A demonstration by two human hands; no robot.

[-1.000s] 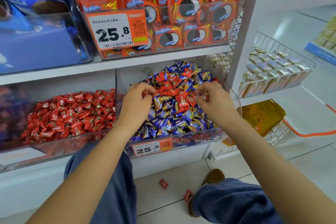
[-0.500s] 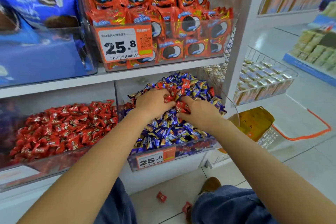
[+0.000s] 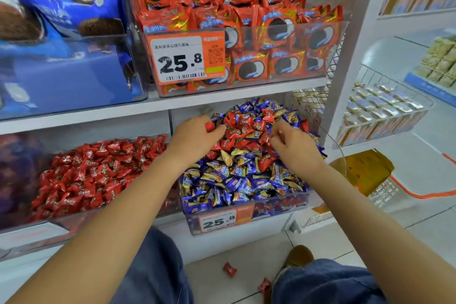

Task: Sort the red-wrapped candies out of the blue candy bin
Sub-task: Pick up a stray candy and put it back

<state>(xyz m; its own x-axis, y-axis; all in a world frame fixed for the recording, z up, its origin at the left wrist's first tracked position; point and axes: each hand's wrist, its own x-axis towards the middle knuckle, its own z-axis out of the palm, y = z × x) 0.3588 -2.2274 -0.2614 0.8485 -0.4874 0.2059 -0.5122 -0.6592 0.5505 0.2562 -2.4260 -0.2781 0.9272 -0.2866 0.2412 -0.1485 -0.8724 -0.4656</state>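
A clear bin [image 3: 246, 223] on the lower shelf holds a heap of blue-and-gold wrapped candies [image 3: 237, 180], with red-wrapped candies [image 3: 243, 128] mixed in near the top. My left hand [image 3: 195, 139] lies on the left of the heap, fingers curled around red candies at its fingertips. To the right, my right hand [image 3: 293, 148] pinches a red candy between thumb and fingers. A second clear bin to the left is full of red candies [image 3: 98, 170].
Two red candies [image 3: 229, 269] lie on the floor tiles by my shoe [image 3: 299, 255]. Above, a bin of red biscuit packs [image 3: 246, 32] carries a 25.8 price tag [image 3: 185, 58]. Blue packs [image 3: 61, 32] sit upper left. A wire basket [image 3: 385, 111] and yellow bag [image 3: 362, 170] stand right.
Both hands have drawn apart from the middle of the heap and shifted up toward the red candies on top. The camera has tilted and moved closer.
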